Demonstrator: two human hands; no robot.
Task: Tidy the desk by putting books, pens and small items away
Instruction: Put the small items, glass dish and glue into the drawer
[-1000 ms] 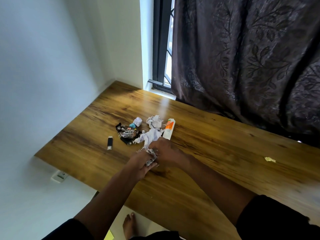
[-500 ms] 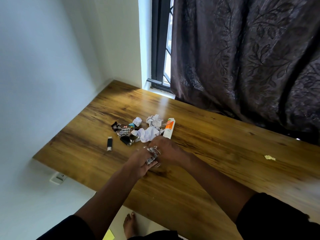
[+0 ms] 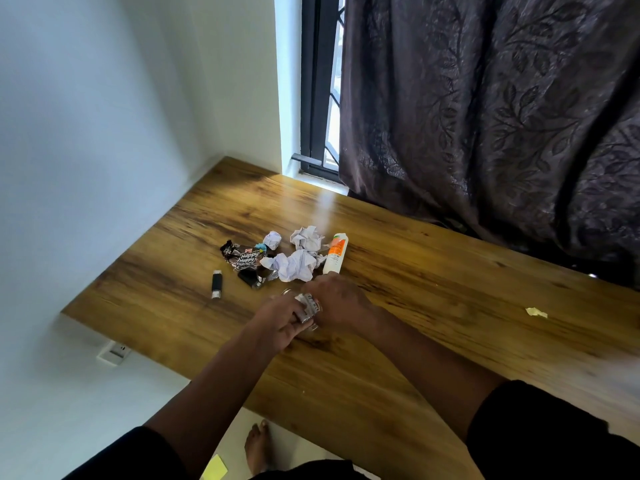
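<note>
Above the near part of the wooden desk [image 3: 433, 306], my left hand [image 3: 280, 320] and my right hand [image 3: 337, 304] meet around a crumpled silver foil strip [image 3: 308, 308], both gripping it. Just beyond them lies a heap of litter: crumpled white papers [image 3: 298, 263], a small paper ball [image 3: 272, 240], a dark "Happy Happy" wrapper [image 3: 244, 258] and a small black item [image 3: 251, 278]. A white and orange tube [image 3: 336, 253] lies to the right of the heap. A black USB stick [image 3: 216, 284] lies apart on the left.
A yellow paper scrap [image 3: 536, 312] lies far right on the desk. A dark curtain [image 3: 502, 116] hangs along the back edge, with a barred window [image 3: 320, 98] beside it. White wall stands at the left, with a socket [image 3: 114, 352] under the desk. My bare foot [image 3: 256, 445] is below.
The white crumpled paper left my right hand and lies on the heap. Both hands pulled slightly nearer, holding the foil strip between them.
</note>
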